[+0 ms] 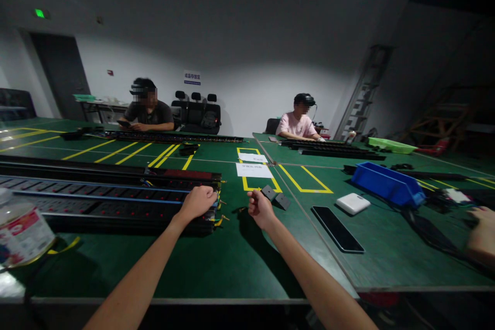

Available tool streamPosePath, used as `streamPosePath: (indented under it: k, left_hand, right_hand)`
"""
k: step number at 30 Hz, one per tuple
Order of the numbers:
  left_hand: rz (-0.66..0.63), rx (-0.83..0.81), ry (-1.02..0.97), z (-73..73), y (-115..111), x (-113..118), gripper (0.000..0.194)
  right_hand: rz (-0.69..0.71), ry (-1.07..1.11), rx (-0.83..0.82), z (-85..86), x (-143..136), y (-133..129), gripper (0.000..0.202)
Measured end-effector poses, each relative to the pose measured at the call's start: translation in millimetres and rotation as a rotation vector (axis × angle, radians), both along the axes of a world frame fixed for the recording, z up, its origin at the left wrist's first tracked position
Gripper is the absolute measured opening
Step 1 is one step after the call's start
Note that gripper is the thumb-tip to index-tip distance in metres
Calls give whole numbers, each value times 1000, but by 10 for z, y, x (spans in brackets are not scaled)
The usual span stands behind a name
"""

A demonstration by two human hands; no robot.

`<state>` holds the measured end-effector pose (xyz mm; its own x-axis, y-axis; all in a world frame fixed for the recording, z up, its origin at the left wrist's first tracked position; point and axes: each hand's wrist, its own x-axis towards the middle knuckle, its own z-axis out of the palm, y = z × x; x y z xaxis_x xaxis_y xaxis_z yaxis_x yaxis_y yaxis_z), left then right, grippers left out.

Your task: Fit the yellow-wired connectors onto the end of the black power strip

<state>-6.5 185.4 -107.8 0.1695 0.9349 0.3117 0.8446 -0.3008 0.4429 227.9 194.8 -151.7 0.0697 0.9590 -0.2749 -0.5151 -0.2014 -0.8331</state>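
My left hand lies curled over the right end of long black power strips, where short yellow-ended wires stick out. Its fingers are closed, and whatever they hold is hidden. To the right of the strip ends, my right hand is raised a little above the green table, with thumb and fingertips pinched together. Anything in that pinch is too small to make out. Two small black end pieces rest on the table just beyond my right hand.
A jar with a label stands at the left. On the right are a phone, a white box, a blue bin and another person's hand. Paper sheets lie ahead. Two people sit across the table.
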Motion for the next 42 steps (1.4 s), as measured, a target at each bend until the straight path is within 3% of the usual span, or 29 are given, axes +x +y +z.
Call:
streamPosePath:
  k: [18,27,42]
  left_hand:
    - [-20,-12,34,10,-18,1,34]
    - [3,-55,60,86,-66,29,33]
    - [5,-69,81,87,-69,24,32]
  right_hand:
    - [1,64,-26,25,-14,-38,17]
    - [-2,69,-56,62,-32,-47,21]
    - [3,88,-62,-4,-18,-3,18]
